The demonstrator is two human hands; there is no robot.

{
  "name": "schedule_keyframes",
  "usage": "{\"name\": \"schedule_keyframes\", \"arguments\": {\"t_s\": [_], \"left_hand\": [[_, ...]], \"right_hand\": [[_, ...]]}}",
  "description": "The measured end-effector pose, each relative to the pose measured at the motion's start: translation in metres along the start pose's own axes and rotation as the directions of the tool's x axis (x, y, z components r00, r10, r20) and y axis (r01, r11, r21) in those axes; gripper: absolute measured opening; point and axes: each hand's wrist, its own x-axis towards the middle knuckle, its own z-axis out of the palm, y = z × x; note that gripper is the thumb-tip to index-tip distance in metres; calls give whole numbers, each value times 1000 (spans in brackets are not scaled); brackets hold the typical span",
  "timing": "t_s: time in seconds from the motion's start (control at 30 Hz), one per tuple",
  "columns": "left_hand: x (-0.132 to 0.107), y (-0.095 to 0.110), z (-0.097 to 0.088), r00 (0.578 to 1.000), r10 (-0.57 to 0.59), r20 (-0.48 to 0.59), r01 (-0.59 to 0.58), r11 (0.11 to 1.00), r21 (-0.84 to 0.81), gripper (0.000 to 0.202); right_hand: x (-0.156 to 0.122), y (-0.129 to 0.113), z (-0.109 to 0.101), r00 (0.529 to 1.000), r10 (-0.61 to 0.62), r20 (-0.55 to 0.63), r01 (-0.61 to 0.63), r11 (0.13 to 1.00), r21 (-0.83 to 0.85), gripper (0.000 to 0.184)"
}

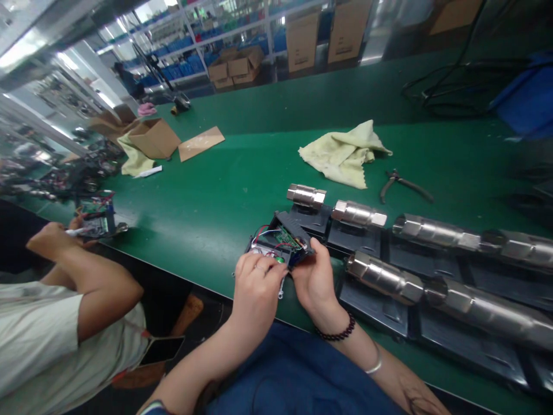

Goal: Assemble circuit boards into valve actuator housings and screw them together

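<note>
At the table's near edge an opened black electronic housing (298, 233) lies tilted, its green circuit board and red and white wires showing. My right hand (317, 276) grips the right side of this housing, thumb on its upper edge. Over the housing's near left part, my left hand (259, 282) has bent fingers pressed together; what they pinch is hidden beneath them. A small silver metal piece (281, 288) sticks out below the housing, between my hands. Right beside the housing stand black units with shiny metal cylinders (306, 196) on top.
Rows of metal-topped units (384, 276) fill the right side. Farther back lie a yellow cloth (341, 153) and pliers (404, 183). At left, a co-worker's hand (54, 239) is by another circuit unit (97, 222). An open carton (155, 138) and flat cardboard (201, 144) are beyond.
</note>
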Motion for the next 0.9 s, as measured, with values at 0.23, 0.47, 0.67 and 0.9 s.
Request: {"name": "schedule_keyframes", "arguments": {"t_s": [0.23,0.47,0.67,0.9], "left_hand": [[-23,-9,12,977,-136,-162,129,990,-48,38],[-39,-4,18,988,-99,-116,94,994,-52,36],[-32,-13,1,992,-127,-9,125,982,-138,28],[-16,-12,-8,992,-118,-36,115,991,-66,9]], "right_hand": [[-4,-1,2,1000,-18,2,18,999,-34,25],[-2,-1,1,1000,-19,-23,18,999,-44,24],[-2,0,1,998,-47,-36,45,998,-38,22],[-4,0,3,998,-59,-29,58,997,-55,22]]}}
